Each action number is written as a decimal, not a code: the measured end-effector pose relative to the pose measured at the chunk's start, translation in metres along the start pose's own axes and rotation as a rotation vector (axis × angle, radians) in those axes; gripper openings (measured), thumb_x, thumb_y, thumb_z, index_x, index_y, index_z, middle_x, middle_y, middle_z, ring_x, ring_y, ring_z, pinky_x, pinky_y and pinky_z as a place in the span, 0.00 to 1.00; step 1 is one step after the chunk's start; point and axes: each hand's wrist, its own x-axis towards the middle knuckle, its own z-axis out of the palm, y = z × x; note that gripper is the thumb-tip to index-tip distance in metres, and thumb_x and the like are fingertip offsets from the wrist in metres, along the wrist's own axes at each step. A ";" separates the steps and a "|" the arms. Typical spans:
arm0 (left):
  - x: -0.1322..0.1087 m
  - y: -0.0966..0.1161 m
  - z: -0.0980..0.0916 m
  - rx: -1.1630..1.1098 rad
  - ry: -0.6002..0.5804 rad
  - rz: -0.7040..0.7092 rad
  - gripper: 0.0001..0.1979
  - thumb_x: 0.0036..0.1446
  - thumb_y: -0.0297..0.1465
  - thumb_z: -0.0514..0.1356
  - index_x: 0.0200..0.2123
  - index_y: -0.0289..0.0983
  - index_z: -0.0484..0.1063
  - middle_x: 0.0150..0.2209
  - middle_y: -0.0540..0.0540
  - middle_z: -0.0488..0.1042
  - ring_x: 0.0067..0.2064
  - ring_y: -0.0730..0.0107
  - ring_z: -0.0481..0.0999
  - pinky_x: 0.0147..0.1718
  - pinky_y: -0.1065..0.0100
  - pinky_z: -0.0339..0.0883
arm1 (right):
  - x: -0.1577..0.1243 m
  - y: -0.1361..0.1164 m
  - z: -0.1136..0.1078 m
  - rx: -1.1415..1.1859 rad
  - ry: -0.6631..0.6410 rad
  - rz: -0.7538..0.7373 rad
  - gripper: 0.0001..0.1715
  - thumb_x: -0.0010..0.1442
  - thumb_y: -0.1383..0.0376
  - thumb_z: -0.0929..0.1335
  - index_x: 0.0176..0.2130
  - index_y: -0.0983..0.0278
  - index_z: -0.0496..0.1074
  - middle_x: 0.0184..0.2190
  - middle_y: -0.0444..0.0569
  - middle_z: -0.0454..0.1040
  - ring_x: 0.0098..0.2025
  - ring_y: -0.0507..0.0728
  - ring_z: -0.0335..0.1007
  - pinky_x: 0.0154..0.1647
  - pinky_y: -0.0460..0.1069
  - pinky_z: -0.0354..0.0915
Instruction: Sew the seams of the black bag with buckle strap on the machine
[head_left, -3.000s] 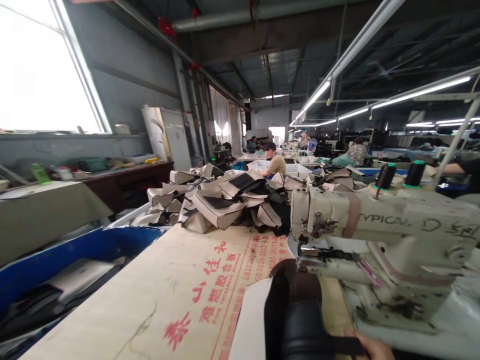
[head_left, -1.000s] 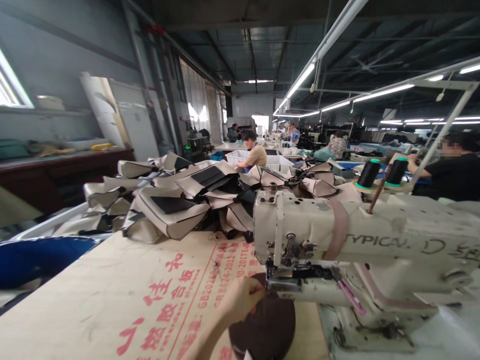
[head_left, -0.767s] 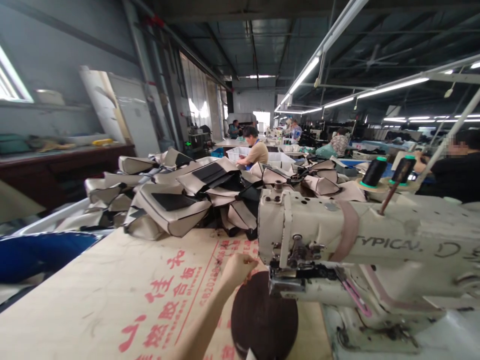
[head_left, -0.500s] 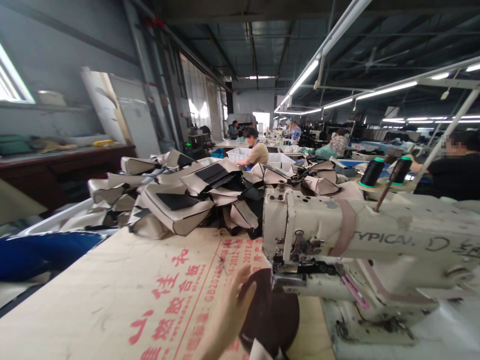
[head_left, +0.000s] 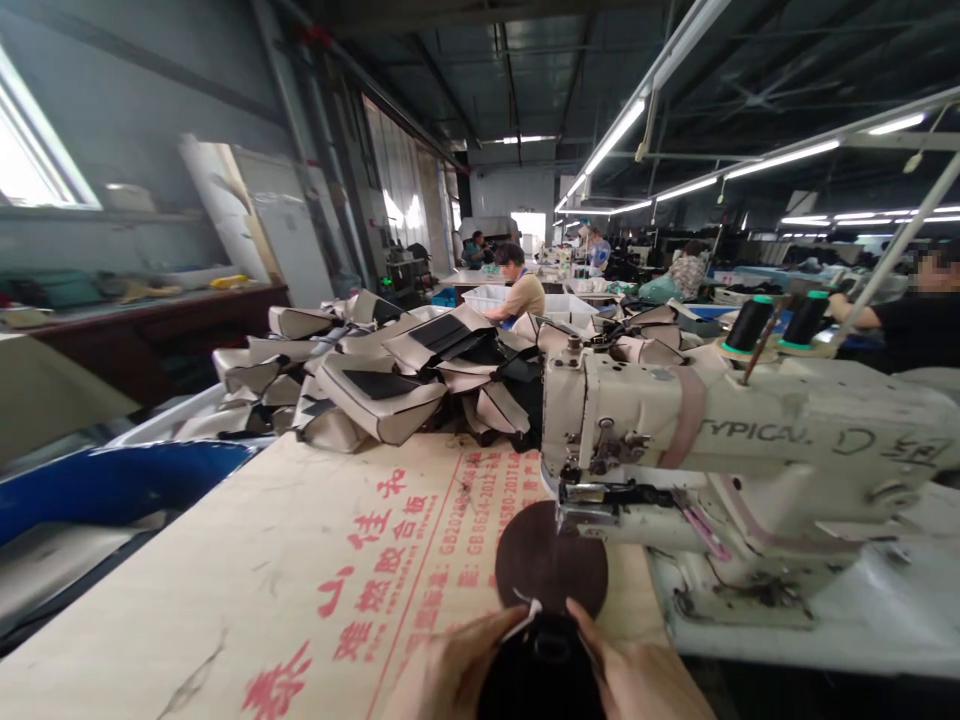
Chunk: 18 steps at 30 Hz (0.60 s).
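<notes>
At the bottom centre, my left hand (head_left: 459,662) and my right hand (head_left: 636,672) grip a black-and-beige bag piece (head_left: 541,675) from both sides. Its pale edge shows by my left fingertips, and a small dark buckle-like part lies on top. The lower end of the piece runs out of view. Just beyond my fingertips is a dark brown round plate (head_left: 551,560), partly under the arm of the sewing machine (head_left: 630,440). The needle area of the machine stands above the far edge of that plate.
A heap of beige-and-black bag pieces (head_left: 382,400) rises behind the plywood tabletop (head_left: 300,590). A blue bin (head_left: 150,480) stands at the left. Black thread spools (head_left: 750,322) sit behind the machine. Co-workers sit farther back and at the right.
My left hand has come back from the round plate toward me. My right hand has entered view, and both now hold the bag piece. The view has shifted slightly.
</notes>
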 end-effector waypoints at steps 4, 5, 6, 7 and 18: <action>0.000 0.003 -0.002 0.001 -0.012 -0.008 0.16 0.59 0.30 0.51 0.46 0.48 0.73 0.45 0.53 0.77 0.45 0.67 0.76 0.46 0.74 0.68 | 0.001 0.004 -0.010 0.039 -0.001 -0.063 0.35 0.55 0.70 0.61 0.62 0.65 0.54 0.32 0.53 0.77 0.32 0.58 0.75 0.30 0.44 0.64; 0.000 0.005 -0.003 0.007 -0.005 -0.007 0.16 0.59 0.30 0.51 0.46 0.48 0.73 0.45 0.53 0.77 0.45 0.67 0.76 0.45 0.73 0.69 | -0.001 0.005 -0.013 0.061 0.029 -0.079 0.35 0.55 0.70 0.61 0.61 0.63 0.54 0.32 0.52 0.77 0.32 0.57 0.75 0.31 0.43 0.64; 0.001 0.007 -0.004 0.015 0.004 -0.005 0.16 0.59 0.31 0.51 0.46 0.48 0.73 0.45 0.52 0.77 0.45 0.67 0.76 0.45 0.73 0.69 | -0.003 0.006 -0.016 0.076 0.065 -0.091 0.34 0.56 0.70 0.60 0.61 0.62 0.54 0.32 0.51 0.77 0.31 0.57 0.75 0.31 0.43 0.64; 0.004 0.009 -0.005 0.023 0.013 0.002 0.16 0.60 0.31 0.51 0.47 0.48 0.72 0.45 0.53 0.76 0.45 0.67 0.76 0.45 0.73 0.68 | -0.003 0.007 -0.018 0.083 0.101 -0.095 0.33 0.56 0.71 0.60 0.61 0.61 0.55 0.31 0.50 0.77 0.32 0.57 0.75 0.32 0.43 0.64; 0.048 0.020 -0.007 0.159 -0.068 0.141 0.16 0.55 0.36 0.59 0.48 0.47 0.72 0.48 0.51 0.75 0.46 0.64 0.76 0.45 0.71 0.69 | 0.028 0.026 -0.004 -0.054 0.212 -0.065 0.25 0.62 0.67 0.59 0.58 0.63 0.61 0.25 0.50 0.76 0.27 0.57 0.74 0.28 0.44 0.67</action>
